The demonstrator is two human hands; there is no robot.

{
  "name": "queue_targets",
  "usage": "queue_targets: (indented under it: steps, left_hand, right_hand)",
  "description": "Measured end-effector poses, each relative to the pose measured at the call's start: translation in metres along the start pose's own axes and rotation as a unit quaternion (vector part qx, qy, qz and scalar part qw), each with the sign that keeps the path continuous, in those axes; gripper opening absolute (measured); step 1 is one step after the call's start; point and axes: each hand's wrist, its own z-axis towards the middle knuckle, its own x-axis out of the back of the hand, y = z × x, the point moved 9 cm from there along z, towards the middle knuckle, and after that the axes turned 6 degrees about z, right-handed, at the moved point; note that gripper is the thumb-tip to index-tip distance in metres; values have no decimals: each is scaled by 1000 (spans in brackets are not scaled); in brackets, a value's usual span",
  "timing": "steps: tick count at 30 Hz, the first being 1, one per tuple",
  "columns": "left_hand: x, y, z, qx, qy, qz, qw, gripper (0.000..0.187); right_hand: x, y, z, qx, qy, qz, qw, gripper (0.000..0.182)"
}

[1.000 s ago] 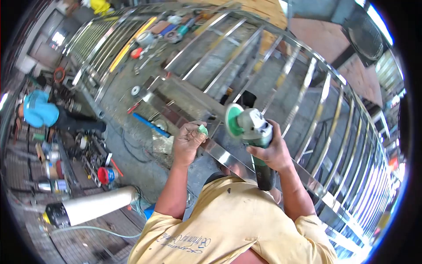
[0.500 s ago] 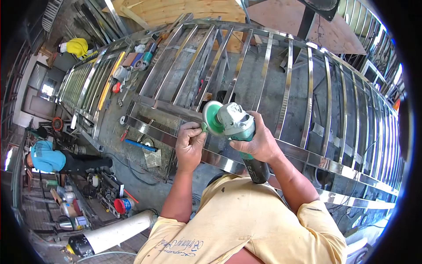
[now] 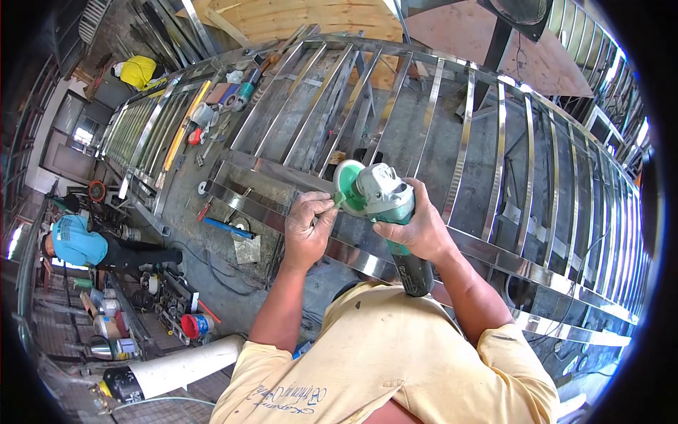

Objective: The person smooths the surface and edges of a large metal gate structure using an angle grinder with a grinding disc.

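Note:
My right hand [image 3: 422, 227] is wrapped round the body of a green angle grinder [image 3: 393, 209] with a silver gear head and a black rear end. Its white-edged disc [image 3: 351, 185], green across the face, points toward my left hand [image 3: 308, 225]. Thumb and fingers of that hand pinch a small green piece [image 3: 339, 198], which overlaps the disc's lower left face. The grinder is held in front of my chest, above the near rail of a shiny metal frame [image 3: 462, 152].
A blue tool [image 3: 227, 227] lies on the bench at left, with a red-handled tool [image 3: 203, 211] beside it. Power tools [image 3: 201, 113] rest farther back. One person in a blue shirt [image 3: 76, 240] bends at far left. A white cylinder [image 3: 187, 367] lies at lower left.
My left hand has shifted slightly right and up, bringing the green piece from the disc's edge to over its face. The grinder has moved slightly right in view.

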Motion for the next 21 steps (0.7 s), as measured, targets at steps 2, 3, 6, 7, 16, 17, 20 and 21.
queue_targets:
  steps: [2,3,6,7,16,17,20,21]
  left_hand:
    - [2,3,3,-1,3,6,1000,18]
    - [2,3,4,-2,4,9,1000,18]
    - [-4,-7,-3,18,-3,-23,1000,18]
    - [-6,-6,-3,16,-11,-24,1000,17]
    - [16,-50,-55,127,65,21,990,11]
    - [36,-90,-74,231,102,7,968,12]
    - [112,-206,-141,352,166,137,911,13]
    - [135,-215,-152,359,191,212,889,15]
  right_hand:
    - [-2,1,0,5,-3,7,1000,114]
    - [-2,1,1,7,-4,11,1000,114]
    - [-3,3,3,-2,1,16,1000,114]
    - [-2,3,3,0,5,14,1000,112]
    - [-18,63,20,-92,-217,470,851,92]
    - [-18,86,19,-104,-213,500,833,89]
    - [-10,94,18,-117,-209,507,828,88]
    - [-6,93,20,-111,-186,485,847,85]
